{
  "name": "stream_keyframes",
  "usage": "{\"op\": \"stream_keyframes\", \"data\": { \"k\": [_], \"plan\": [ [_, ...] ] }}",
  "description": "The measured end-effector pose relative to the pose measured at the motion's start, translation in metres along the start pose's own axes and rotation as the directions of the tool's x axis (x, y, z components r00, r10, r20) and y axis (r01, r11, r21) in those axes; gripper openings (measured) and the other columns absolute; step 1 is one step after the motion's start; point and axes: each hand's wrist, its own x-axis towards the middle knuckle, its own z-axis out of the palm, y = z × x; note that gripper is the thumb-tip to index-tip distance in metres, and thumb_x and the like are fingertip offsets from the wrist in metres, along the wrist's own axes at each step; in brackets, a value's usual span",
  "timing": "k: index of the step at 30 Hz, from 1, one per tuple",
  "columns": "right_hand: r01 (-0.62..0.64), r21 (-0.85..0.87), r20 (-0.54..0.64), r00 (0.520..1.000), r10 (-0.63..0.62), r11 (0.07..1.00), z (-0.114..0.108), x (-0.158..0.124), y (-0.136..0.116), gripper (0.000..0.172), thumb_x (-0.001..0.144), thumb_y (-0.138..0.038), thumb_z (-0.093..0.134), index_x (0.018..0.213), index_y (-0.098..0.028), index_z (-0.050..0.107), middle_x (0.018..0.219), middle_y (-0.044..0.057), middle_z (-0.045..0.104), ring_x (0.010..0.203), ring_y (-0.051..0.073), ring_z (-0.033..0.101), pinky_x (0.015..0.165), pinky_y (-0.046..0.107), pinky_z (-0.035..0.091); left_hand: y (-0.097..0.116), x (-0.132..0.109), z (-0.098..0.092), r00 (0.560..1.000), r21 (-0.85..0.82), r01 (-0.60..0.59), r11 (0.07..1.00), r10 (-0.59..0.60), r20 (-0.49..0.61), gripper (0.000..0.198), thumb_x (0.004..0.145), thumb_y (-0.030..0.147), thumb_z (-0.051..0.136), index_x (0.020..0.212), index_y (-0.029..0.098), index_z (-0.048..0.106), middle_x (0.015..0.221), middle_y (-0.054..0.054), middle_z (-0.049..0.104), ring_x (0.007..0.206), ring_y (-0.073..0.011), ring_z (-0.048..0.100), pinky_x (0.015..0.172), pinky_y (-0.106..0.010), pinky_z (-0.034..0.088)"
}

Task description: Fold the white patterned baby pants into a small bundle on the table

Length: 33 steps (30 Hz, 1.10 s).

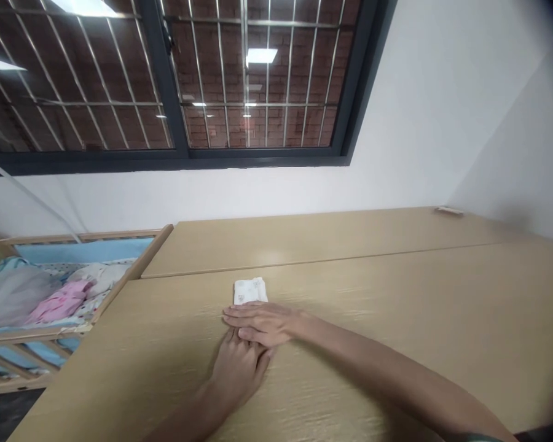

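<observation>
A small white folded pad [250,290] with faint printed marks lies on the light wood tabletop [396,307]; whether it is cloth or paper I cannot tell. Across its near edge lies my right hand [262,323], palm down, with its fingers stretched out to the left. My left hand [239,365] is just below, back upward, its thumb pointing to the right. The left fingertips run under my right hand and are hidden, as is the near part of the pad.
On the left stands a wooden crib [155,248] with blue padding, holding a pink cloth [62,301] and pale bedding. A seam crosses the tabletop behind the pad. Beyond are a white wall and a dark-framed barred window [179,123]. A small flat piece [449,210] lies at the far right edge.
</observation>
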Motion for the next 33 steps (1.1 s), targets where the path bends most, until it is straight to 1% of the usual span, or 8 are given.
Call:
{"op": "stream_keyframes", "data": {
  "k": [6, 9, 16, 21, 25, 27, 30, 33],
  "plan": [
    [-0.069, -0.017, -0.042, 0.997, 0.068, 0.997, -0.011, 0.008, 0.044, 0.053, 0.107, -0.043, 0.034, 0.157, -0.027, 0.032, 0.162, 0.003, 0.031, 0.152, 0.02, 0.023, 0.126, 0.041, 0.011, -0.006, 0.0, 0.014, 0.999, 0.081, 0.045, 0.996, -0.043, -0.027, 0.053, 0.099, 0.044, 0.044, 0.129, 0.003, 0.058, 0.127, -0.024, 0.064, 0.122, -0.0379, 0.058, 0.1, -0.05, 0.05],
    [-0.105, -0.04, -0.06, 0.993, 0.103, 0.994, -0.02, 0.012, 0.065, 0.055, 0.106, -0.047, 0.035, 0.158, -0.03, 0.028, 0.164, 0.0, 0.025, 0.153, 0.02, 0.018, 0.127, 0.041, 0.006, -0.008, -0.003, 0.022, 0.998, 0.084, 0.037, 0.996, -0.033, -0.047, 0.06, 0.1, 0.046, 0.042, 0.14, 0.002, 0.049, 0.14, -0.026, 0.055, 0.135, -0.0388, 0.047, 0.106, -0.051, 0.046],
    [-0.249, -0.076, -0.08, 0.967, 0.243, 0.966, -0.033, 0.018, 0.1, 0.065, 0.105, -0.054, 0.028, 0.159, -0.019, 0.025, 0.165, 0.006, 0.018, 0.154, 0.022, 0.014, 0.127, 0.04, 0.006, -0.005, -0.005, 0.028, 0.997, 0.094, 0.051, 0.994, -0.046, -0.056, 0.058, 0.1, 0.042, 0.041, 0.141, 0.002, 0.047, 0.144, -0.026, 0.052, 0.14, -0.0379, 0.042, 0.108, -0.051, 0.043],
    [-0.338, 0.022, -0.216, 0.917, 0.335, 0.941, -0.025, 0.013, 0.099, 0.071, 0.103, -0.061, 0.027, 0.159, -0.018, 0.028, 0.165, 0.009, 0.023, 0.153, 0.025, 0.019, 0.126, 0.042, 0.013, -0.02, 0.002, 0.014, 0.996, -0.051, 0.072, 0.996, -0.075, -0.057, 0.051, 0.1, 0.041, 0.042, 0.137, 0.007, 0.051, 0.136, -0.02, 0.06, 0.128, -0.0332, 0.054, 0.103, -0.047, 0.046],
    [-0.378, 0.168, -0.512, 0.756, 0.409, 0.91, -0.019, 0.002, 0.092, 0.061, 0.103, -0.054, 0.036, 0.151, -0.017, 0.042, 0.151, 0.017, 0.045, 0.14, 0.027, 0.042, 0.117, 0.046, 0.032, -0.052, 0.015, -0.005, 0.943, -0.169, 0.315, 0.934, -0.329, -0.058, 0.035, 0.102, 0.043, 0.038, 0.107, 0.018, 0.062, 0.106, -0.011, 0.071, 0.101, -0.0262, 0.064, 0.091, -0.041, 0.048],
    [-0.349, 0.19, -0.581, 0.713, 0.392, 0.918, -0.016, -0.001, 0.09, 0.052, 0.099, -0.046, 0.05, 0.142, -0.016, 0.05, 0.136, 0.017, 0.054, 0.124, 0.026, 0.054, 0.106, 0.043, 0.043, -0.062, 0.021, -0.009, 0.9, -0.124, 0.433, 0.893, -0.436, 0.008, 0.037, 0.102, 0.046, 0.037, 0.095, 0.019, 0.061, 0.097, -0.01, 0.07, 0.095, -0.0262, 0.064, 0.086, -0.039, 0.047],
    [-0.331, 0.19, -0.568, 0.731, 0.378, 0.924, -0.012, -0.001, 0.084, 0.04, 0.092, -0.037, 0.062, 0.126, -0.015, 0.061, 0.118, 0.014, 0.059, 0.105, 0.022, 0.059, 0.093, 0.038, 0.048, -0.067, 0.029, -0.008, 0.857, -0.029, 0.503, 0.864, -0.494, 0.144, 0.039, 0.101, 0.048, 0.038, 0.092, 0.017, 0.06, 0.096, -0.012, 0.07, 0.095, -0.0295, 0.064, 0.083, -0.04, 0.043],
    [-0.378, 0.185, -0.54, 0.732, 0.415, 0.907, -0.009, 0.002, 0.075, 0.028, 0.088, -0.032, 0.067, 0.111, -0.015, 0.066, 0.107, 0.011, 0.062, 0.099, 0.022, 0.058, 0.09, 0.037, 0.046, -0.067, 0.036, -0.003, 0.858, -0.029, 0.489, 0.872, -0.474, 0.198, 0.037, 0.1, 0.047, 0.041, 0.091, 0.016, 0.061, 0.097, -0.014, 0.07, 0.096, -0.0312, 0.065, 0.081, -0.039, 0.042]
  ]
}}
